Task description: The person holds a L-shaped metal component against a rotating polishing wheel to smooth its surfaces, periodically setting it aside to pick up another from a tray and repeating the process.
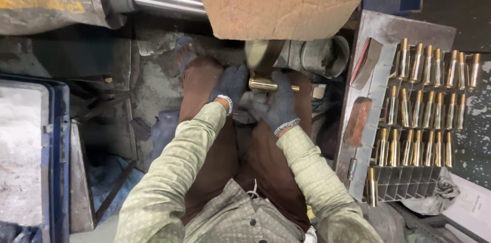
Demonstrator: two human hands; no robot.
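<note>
Big buffing wheel (284,0) fills top centre, upper part cut off. Grid rack (404,184) at right carries upright brass pieces (417,107) in rows along its far edge. Left hand (231,85) and right hand (279,104), both gloved, clamp a brass tube (266,85), long axis left-right, thin end pointing right, under the wheel. Left end hidden by fingers.

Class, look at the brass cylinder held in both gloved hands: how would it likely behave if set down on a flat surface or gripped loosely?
The brass cylinder looks rigid and, being metal, probably heavy for its size. Its round, polished surface suggests it would roll and slip easily; the left hand and right hand wear gloves, likely helping grip.
</note>
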